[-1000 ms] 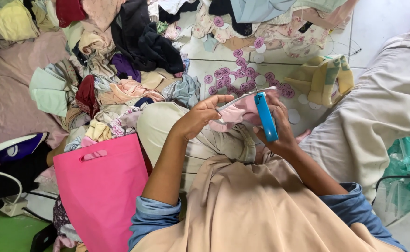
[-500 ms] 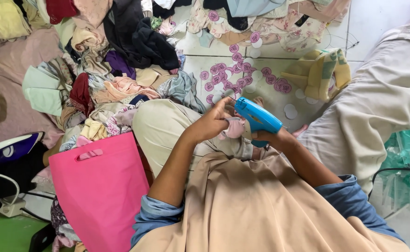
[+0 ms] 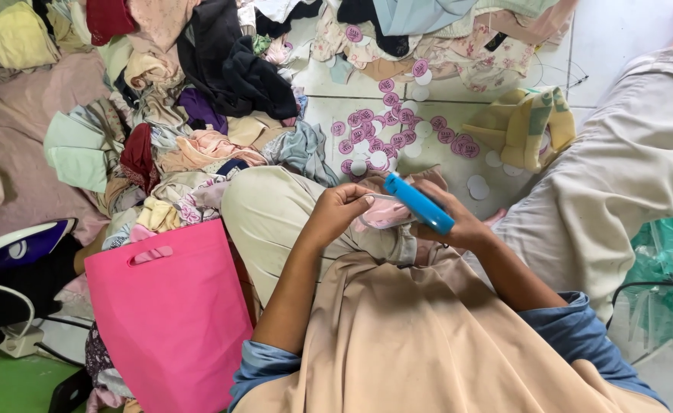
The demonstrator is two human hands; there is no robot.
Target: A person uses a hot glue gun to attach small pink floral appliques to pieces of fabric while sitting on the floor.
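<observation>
Over lap, hands (image 3: 397, 218) on blue tool (image 3: 419, 203)

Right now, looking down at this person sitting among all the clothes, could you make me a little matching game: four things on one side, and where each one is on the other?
Things:
1. blue tool
2. pink bag
3. round purple tags
4. pale pink cloth

Places:
A. scattered on the floor tiles beyond the knees
B. standing on the left, beside the person's leg
C. gripped in the right hand
D. pinched by the left hand, under the tool

Pairs: 1-C, 2-B, 3-A, 4-D
</observation>
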